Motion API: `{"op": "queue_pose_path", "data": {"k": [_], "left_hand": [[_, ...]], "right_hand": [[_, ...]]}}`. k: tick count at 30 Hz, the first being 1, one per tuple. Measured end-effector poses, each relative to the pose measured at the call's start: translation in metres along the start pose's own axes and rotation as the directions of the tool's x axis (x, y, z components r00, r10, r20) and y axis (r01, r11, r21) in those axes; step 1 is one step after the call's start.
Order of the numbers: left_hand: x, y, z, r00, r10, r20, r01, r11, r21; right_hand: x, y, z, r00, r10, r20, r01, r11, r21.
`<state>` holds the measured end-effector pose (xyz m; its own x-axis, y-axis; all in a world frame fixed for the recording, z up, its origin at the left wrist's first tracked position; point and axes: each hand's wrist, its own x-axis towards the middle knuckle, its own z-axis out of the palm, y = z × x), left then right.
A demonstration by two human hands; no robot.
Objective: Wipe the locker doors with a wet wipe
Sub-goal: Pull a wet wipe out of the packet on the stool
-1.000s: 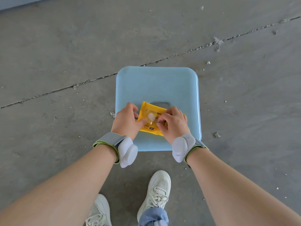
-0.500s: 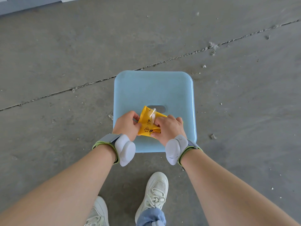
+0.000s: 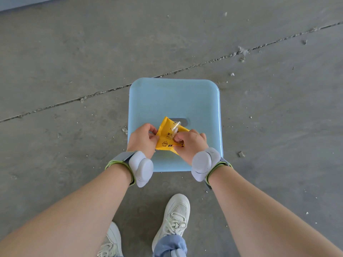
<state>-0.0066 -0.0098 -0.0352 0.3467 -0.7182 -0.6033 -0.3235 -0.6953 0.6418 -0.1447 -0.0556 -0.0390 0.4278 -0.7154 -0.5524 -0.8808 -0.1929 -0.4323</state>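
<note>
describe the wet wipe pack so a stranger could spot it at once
Find the pale blue stool on the grey concrete floor. Over its near half, the left hand and right hand hold a small crinkled packet. It is the only bright yellow thing there.

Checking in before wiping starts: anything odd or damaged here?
Nothing wrong with pack or stool; left hand and right hand grip the pack, clear flap peeled up. Only oddity: floor crack with loose grit.
</note>
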Motion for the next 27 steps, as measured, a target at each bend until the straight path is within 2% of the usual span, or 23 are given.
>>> {"op": "queue_pose_path", "data": {"k": [7, 11, 14, 17, 19, 21, 24, 27], "left_hand": [[0.002, 0.002, 0.0, 1.0, 0.009, 0.025, -0.008, 0.999, -0.051], [0.003, 0.004, 0.003, 0.999, 0.038, 0.006, -0.038, 0.999, -0.035], [0.004, 0.001, 0.004, 0.999, 0.049, -0.015, -0.05, 0.999, -0.014], [0.003, -0.001, 0.004, 0.998, 0.053, -0.03, -0.053, 0.999, 0.001], [0.003, -0.001, 0.004, 0.998, 0.047, -0.034, -0.047, 0.999, -0.004], [0.004, -0.002, 0.002, 0.999, 0.043, -0.033, -0.043, 0.999, 0.004], [0.004, -0.003, 0.001, 0.999, 0.047, -0.028, -0.045, 0.998, 0.053], [0.003, -0.005, -0.001, 0.998, 0.052, -0.033, -0.05, 0.997, 0.064]], "right_hand": [[0.001, 0.0, -0.003, 0.998, 0.049, 0.031, -0.051, 0.996, 0.069], [0.0, -0.001, -0.004, 0.996, 0.086, -0.001, -0.085, 0.991, 0.106], [0.0, -0.002, -0.008, 0.993, 0.11, 0.04, -0.114, 0.985, 0.13], [0.001, -0.006, -0.016, 0.986, 0.107, 0.129, -0.115, 0.992, 0.055], [0.002, -0.01, -0.019, 0.981, 0.075, 0.178, -0.07, 0.997, -0.034], [0.002, -0.011, -0.019, 0.982, 0.025, 0.186, -0.017, 0.999, -0.048], [-0.002, -0.005, -0.015, 0.993, 0.014, 0.121, -0.031, 0.989, 0.142], [-0.007, 0.0, -0.011, 0.995, 0.101, -0.004, -0.093, 0.927, 0.364]]}}
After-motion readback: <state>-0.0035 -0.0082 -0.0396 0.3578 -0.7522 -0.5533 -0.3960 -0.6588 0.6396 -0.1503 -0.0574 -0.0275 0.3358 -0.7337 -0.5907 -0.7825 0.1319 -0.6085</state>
